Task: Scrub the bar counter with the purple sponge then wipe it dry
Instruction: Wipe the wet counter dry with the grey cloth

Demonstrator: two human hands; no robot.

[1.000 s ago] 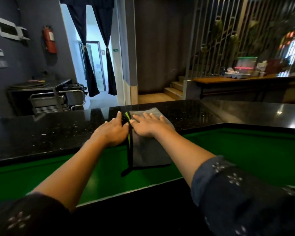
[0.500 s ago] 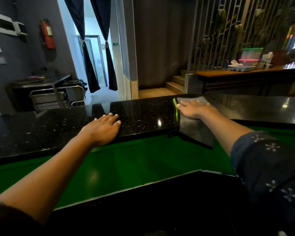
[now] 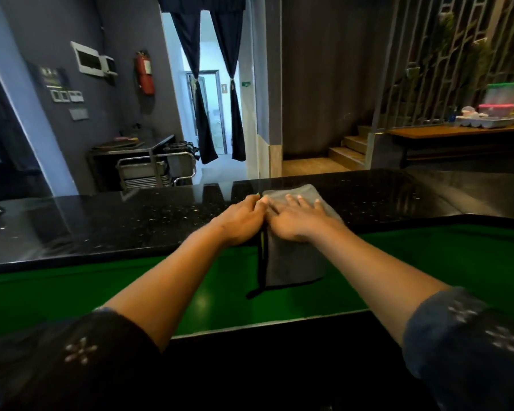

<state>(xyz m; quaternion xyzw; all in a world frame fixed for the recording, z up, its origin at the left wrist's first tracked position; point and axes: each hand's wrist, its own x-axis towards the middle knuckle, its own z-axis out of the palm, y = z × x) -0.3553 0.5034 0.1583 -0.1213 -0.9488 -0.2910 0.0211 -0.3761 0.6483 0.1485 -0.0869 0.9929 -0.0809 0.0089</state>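
A grey cloth (image 3: 294, 256) lies draped over the near edge of the black speckled counter (image 3: 116, 223), close to the middle of the view. Its long axis runs from the person toward the far side of the counter: the far end lies flat on the stone top, reaching most of the way across it, and the near end hangs down over the edge in front of the green ledge (image 3: 72, 295) below. A thin dark border with a green-yellow streak runs along the cloth's left side, following the same near-to-far line, and a loose dark strip trails from its lower left corner. The right hand (image 3: 294, 218) lies flat on the part of the cloth that rests on the counter, palm down, fingers straight and spread, pointing away from the person; it presses the cloth and grips nothing. The left hand (image 3: 241, 221) sits just beside it, touching it at the cloth's left border, with its fingers bent at that edge; whether they pinch the border or only rest against it cannot be told. Both forearms reach forward from dark sleeves with small pale flower marks. Beyond the counter stand a metal cart (image 3: 152, 170), a red fire extinguisher (image 3: 144, 73) on the grey wall, a doorway with 2 dark curtains (image 3: 217, 84), and wooden steps (image 3: 347, 149).
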